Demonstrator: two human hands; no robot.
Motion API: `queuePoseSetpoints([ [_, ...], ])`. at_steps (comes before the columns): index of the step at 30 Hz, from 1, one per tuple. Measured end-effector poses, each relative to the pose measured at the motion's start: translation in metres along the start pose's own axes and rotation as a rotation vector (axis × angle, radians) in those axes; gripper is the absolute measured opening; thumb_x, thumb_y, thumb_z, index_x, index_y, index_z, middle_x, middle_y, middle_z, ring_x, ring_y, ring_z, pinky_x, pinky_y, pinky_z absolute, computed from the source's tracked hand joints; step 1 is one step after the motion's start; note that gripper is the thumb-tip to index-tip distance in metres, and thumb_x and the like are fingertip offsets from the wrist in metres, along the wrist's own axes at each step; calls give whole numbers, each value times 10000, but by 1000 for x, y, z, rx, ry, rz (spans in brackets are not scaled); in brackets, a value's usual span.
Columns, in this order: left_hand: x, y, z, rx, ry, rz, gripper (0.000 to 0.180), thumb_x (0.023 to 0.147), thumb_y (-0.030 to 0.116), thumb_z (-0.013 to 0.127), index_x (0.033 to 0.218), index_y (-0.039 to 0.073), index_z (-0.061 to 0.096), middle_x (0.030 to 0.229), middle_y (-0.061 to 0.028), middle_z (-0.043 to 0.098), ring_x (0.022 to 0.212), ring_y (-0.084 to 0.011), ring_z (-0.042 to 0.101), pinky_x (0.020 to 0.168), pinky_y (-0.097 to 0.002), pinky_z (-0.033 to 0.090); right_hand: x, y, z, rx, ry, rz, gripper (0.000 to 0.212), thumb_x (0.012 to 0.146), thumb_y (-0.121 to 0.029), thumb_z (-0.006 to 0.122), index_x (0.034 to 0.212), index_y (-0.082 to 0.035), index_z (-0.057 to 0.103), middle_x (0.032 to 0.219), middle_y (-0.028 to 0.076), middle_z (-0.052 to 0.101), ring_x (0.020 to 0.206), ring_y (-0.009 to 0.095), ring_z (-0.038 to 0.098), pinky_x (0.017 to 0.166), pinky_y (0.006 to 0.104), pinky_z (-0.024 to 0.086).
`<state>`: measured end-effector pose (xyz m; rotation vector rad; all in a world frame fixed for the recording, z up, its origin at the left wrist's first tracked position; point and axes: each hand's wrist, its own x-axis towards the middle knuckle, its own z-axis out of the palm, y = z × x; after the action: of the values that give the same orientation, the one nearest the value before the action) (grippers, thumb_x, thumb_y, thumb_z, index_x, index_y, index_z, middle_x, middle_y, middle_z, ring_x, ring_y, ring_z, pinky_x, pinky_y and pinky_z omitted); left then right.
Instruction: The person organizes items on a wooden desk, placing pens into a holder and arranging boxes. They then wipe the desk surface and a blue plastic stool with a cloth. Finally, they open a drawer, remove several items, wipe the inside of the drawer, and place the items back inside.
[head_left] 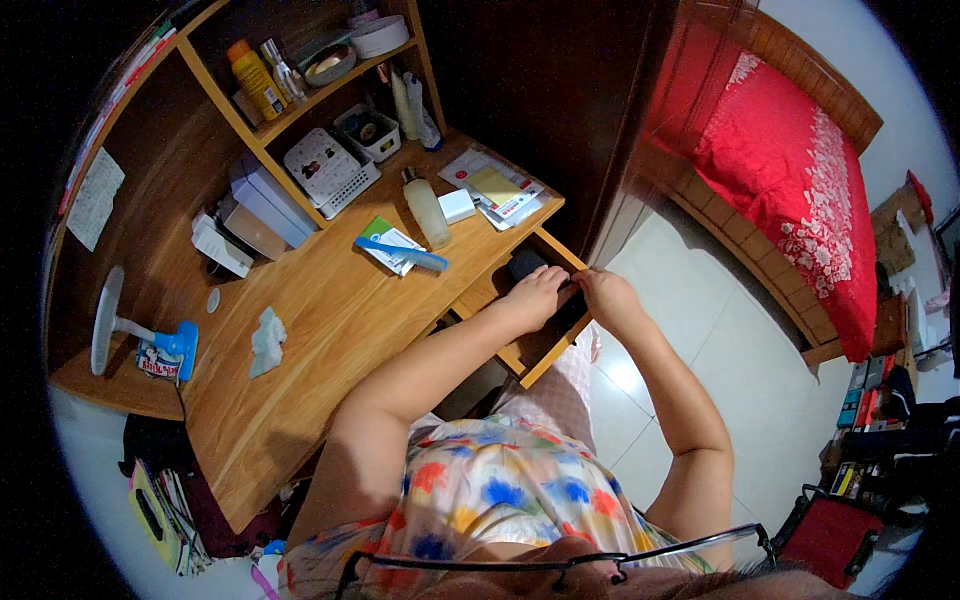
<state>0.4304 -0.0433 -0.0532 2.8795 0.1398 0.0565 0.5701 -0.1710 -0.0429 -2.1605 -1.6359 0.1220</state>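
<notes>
A wooden drawer (537, 372) is pulled out from the desk, in front of me and a little to the right. My left hand (538, 294) reaches into it, fingers bent together near its middle. Close by, at the drawer's right side, my right hand (610, 300) is closed with thumb and fingertips pinched. Whatever lies between the fingers of either hand is too small or hidden to make out. A dark bundle (524, 263) rests in the back of the drawer, just beyond my left hand. Other dark contents are partly covered by my hands.
On the wooden desk (310, 350) lie a blue comb (402, 252), a pale bottle (427, 212), a small white box (456, 206), papers (500, 195) and crumpled tissue (267, 342). Shelves (290, 115) hold toiletries and baskets. A red-covered bed (775, 180) stands beyond the tiled floor at right.
</notes>
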Motion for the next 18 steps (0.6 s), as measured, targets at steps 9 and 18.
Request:
queuePoseSetpoints([
  [9,-11,10,0,-200,98,-29,440,909,210,548,1316,56,485,1285,-165,528,1187,-375,495,1006,-441,410,14,-11,-10,82,-4,-11,203,881,-114,519,1013,-69,666,979,170,647,879,367,642,746,447,523],
  [18,-43,-9,-83,-100,413,-232,531,819,132,650,1303,38,451,1319,-173,431,1215,-375,463,1011,-446,419,87,-32,-20,334,312,-71,268,814,-33,624,1080,-5,627,999,199,584,932,399,577,818,440,478],
])
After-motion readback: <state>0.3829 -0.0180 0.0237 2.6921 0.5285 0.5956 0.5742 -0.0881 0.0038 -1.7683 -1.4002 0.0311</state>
